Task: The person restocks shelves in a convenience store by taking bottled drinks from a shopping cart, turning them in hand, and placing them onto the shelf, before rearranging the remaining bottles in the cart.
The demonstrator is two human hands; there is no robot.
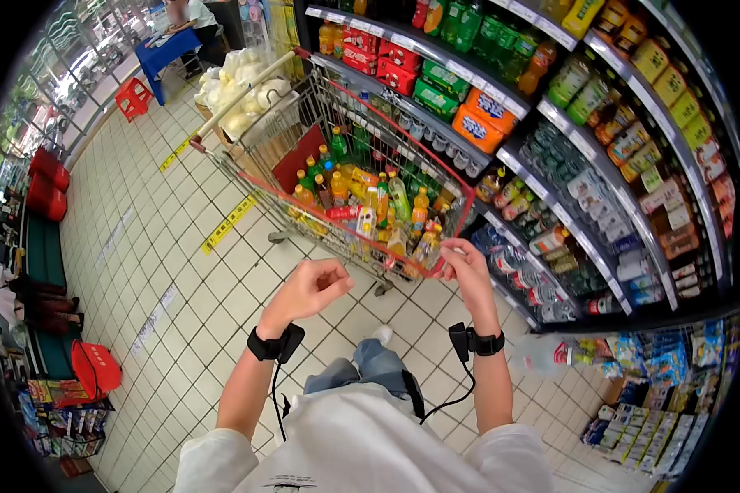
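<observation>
My left hand (311, 289) is raised in front of the shopping cart (259, 187), its fingers curled in and nothing visible in them. Close to the cart's near right corner, my right hand (469, 264) has its fingers bent toward the thumb. It overlaps the red rim in view; I cannot tell whether it touches it. Inside the cart lies a heap of drink bottles, among them an orange one (420, 207) and a green one (338, 145). A black strap with a small box and cable sits on each wrist.
Shelves of drinks (584, 144) rise along the right side. Snack packets (666, 355) hang lower right. White bags (242, 86) are piled behind the cart. A red stool (133, 99), a blue-covered table (169, 57) and a seated person are farther back. A red basket (96, 370) stands left.
</observation>
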